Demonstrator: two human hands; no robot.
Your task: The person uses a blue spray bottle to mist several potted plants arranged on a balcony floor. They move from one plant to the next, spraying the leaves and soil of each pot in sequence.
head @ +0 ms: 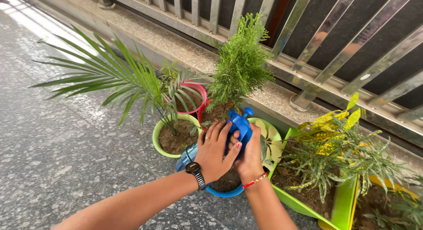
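Fingers of left hand (213, 153) and right hand (249, 153) are closed around blue sprayer (240, 126), held above blue pot (225, 191); watering seems unfinished.

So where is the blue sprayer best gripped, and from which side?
Probably round its blue pump head, from the near side, as both hands do now: the left hand wraps its left flank, the right hand its right. The head stands upright above the blue pot, while foliage crowds the far side.
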